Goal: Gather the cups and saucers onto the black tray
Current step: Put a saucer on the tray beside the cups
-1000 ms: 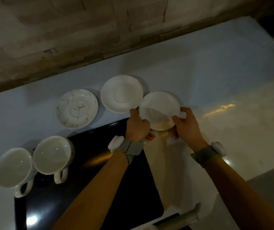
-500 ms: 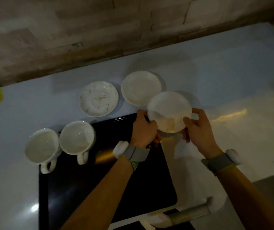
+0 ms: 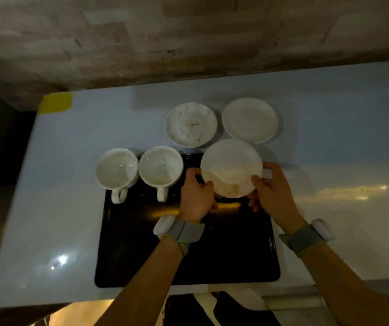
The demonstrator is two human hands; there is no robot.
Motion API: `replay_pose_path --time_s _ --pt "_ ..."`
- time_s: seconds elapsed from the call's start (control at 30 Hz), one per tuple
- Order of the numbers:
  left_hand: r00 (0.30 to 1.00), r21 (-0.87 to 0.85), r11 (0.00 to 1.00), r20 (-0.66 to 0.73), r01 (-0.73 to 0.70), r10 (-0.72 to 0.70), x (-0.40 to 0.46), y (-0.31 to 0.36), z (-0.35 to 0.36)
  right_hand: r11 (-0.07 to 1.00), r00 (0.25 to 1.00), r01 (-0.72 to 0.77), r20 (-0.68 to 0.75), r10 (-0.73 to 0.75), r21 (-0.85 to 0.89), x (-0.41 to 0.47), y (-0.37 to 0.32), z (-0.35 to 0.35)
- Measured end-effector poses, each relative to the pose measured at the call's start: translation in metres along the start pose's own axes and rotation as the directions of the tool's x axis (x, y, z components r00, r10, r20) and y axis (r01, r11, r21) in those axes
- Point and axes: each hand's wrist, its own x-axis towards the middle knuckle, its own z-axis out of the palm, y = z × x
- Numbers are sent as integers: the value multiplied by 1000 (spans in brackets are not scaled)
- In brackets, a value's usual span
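Observation:
A white saucer (image 3: 231, 167) is held over the far right corner of the black tray (image 3: 224, 255). My left hand (image 3: 196, 196) grips its left rim and my right hand (image 3: 270, 188) grips its right rim. Two white cups stand at the tray's far left: the left cup (image 3: 117, 169) sits on the tray's corner and the right cup (image 3: 160, 168) is beside it, both with handles toward me. Two more saucers lie on the table beyond the tray: a stained saucer (image 3: 191, 124) and a plain saucer (image 3: 250, 120).
The white table (image 3: 71, 184) ends at a brick wall (image 3: 188, 38) behind the saucers. Yellow tape (image 3: 56, 102) marks its far left corner. The near table edge runs just below the tray.
Both hands have carried the saucer off the table, leftward and toward me, over the tray's far right corner. The camera view has shifted, so everything sits further right.

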Motion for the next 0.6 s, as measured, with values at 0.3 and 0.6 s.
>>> replay_pose_path --time_s 0.3,0.6 --pt "999 12 1000 -49 21 -21 -7 -28 -15 998 999 -33 40 35 -47 -14 8 21" --pt "998 45 998 -43 49 -47 -6 -31 -12 996 996 -74 48 76 -51 -16 13 20"
